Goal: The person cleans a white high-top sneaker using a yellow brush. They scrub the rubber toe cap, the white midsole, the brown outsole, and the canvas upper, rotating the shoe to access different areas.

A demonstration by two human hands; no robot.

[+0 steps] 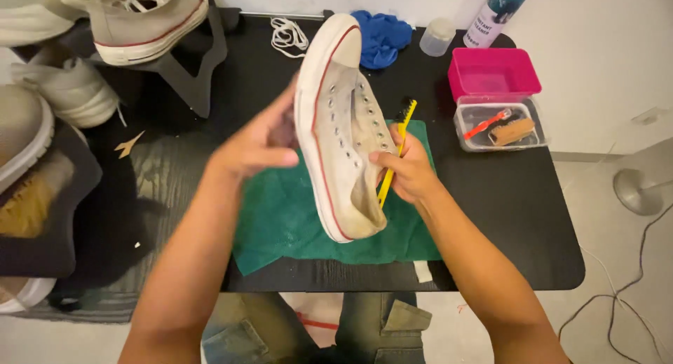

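A worn white canvas sneaker [340, 133] with a red sole stripe and no laces is held up over a green cloth [280, 217], toe pointing away. My left hand [256, 143] grips its sole side on the left. My right hand [406, 171] steadies the sneaker's upper on the right while holding a yellow brush [398, 143] with black bristles at its far end.
The black table [505, 217] carries a pink box [493, 71], a clear tub [499, 124] with brushes, a blue rag [382, 35], a small jar [437, 37], a spray can [496, 14] and white laces [287, 36]. More sneakers [140, 21] sit on stands at left.
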